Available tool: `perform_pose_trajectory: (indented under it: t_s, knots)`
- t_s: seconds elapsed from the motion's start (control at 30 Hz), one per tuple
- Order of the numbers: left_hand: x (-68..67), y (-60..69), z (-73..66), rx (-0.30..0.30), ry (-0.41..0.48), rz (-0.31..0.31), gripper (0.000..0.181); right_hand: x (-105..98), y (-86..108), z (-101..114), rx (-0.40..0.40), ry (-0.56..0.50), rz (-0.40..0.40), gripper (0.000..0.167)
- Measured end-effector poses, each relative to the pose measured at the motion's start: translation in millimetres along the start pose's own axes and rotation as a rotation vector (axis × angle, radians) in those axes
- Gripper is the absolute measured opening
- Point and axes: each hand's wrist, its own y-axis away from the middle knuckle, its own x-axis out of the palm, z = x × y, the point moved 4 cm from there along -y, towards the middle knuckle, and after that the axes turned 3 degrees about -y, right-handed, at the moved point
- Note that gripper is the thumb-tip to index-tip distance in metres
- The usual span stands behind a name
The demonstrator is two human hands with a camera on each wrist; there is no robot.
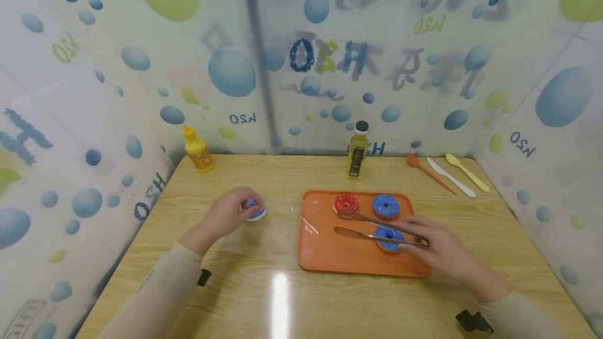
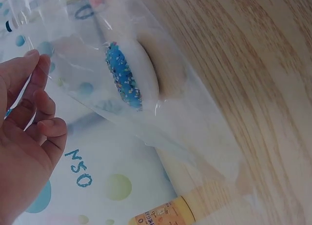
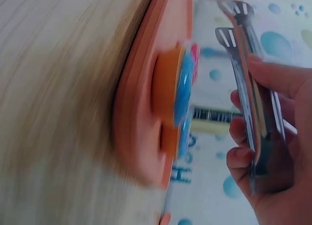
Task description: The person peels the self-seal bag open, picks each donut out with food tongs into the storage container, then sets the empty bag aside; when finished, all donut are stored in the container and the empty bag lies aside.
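Thumb and fingertip of my left hand (image 1: 235,207) pinch the edge of a clear plastic bag (image 2: 200,152). Inside the bag lies a doughnut with blue icing and sprinkles (image 2: 124,76), on the table left of the tray. My right hand (image 1: 440,247) holds metal tongs (image 3: 263,132), their arms apart, above the orange tray (image 1: 325,258). On the tray sit a red-iced doughnut (image 1: 346,203), a blue one (image 1: 386,205) at the back, and another blue one (image 1: 385,233) below the tongs. In the head view the tongs partly cover that nearer doughnut. Nothing is gripped between the tong tips.
A yellow squeeze bottle (image 1: 200,155) stands at the back left. Behind the tray is an oil bottle (image 1: 357,153) with a dark cap. An orange spoon (image 1: 426,170), a white knife (image 1: 449,177) and a yellow spoon (image 1: 466,171) lie at the back right.
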Motion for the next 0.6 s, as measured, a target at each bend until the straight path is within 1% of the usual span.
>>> perform_pose_trajectory:
  t_s: [0.03,0.13,0.3,0.37,0.5,0.6]
  knots:
    - [-0.1,-0.1,-0.2,0.000,0.000,-0.001,0.008,4,-3.8,3,-0.003,-0.011,0.007,0.043]
    - [-0.9,-0.4,-1.7,0.002,-0.005,-0.008,0.008,14,-14.3,12,-0.026,0.004,0.016,0.043]
    - [-1.7,0.0,-2.9,0.004,-0.006,-0.013,0.007,32,-29.1,24,-0.110,0.040,0.013,0.041]
    - [-1.7,0.4,-2.3,0.002,0.000,-0.011,0.006,39,-34.6,28,-0.126,0.049,0.014,0.039]
    - [-2.2,0.7,-1.8,0.001,0.005,-0.012,0.005,50,-45.8,35,-0.097,0.078,0.017,0.038]
    - [-2.5,0.1,-3.1,0.006,0.004,-0.018,0.004,57,-53.0,40,-0.054,0.121,0.025,0.040]
